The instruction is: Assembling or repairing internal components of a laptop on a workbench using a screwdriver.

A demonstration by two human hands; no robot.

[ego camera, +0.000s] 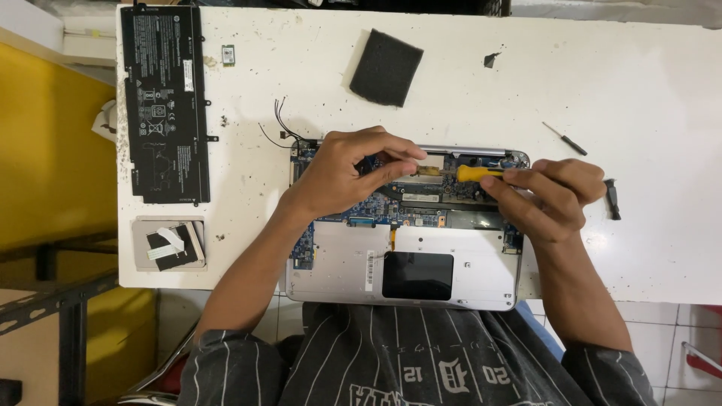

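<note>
Clearly the right hand (553,197) grips a yellow-handled screwdriver (468,174) over the opened silver laptop's blue circuit board (391,207). Left hand (347,171) pinches near its tip; a slip could gouge the board.

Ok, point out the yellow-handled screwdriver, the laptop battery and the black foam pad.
yellow-handled screwdriver (472,173), head view, on its handle.
laptop battery (165,105), head view, middle of its black face.
black foam pad (386,68), head view, its centre.

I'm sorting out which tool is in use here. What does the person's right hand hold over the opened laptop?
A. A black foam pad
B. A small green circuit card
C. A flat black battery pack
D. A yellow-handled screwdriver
D: the right hand grips a yellow-handled screwdriver lying sideways over the opened laptop, its tip toward the left hand; the foam pad and battery pack lie untouched on the table.
</note>
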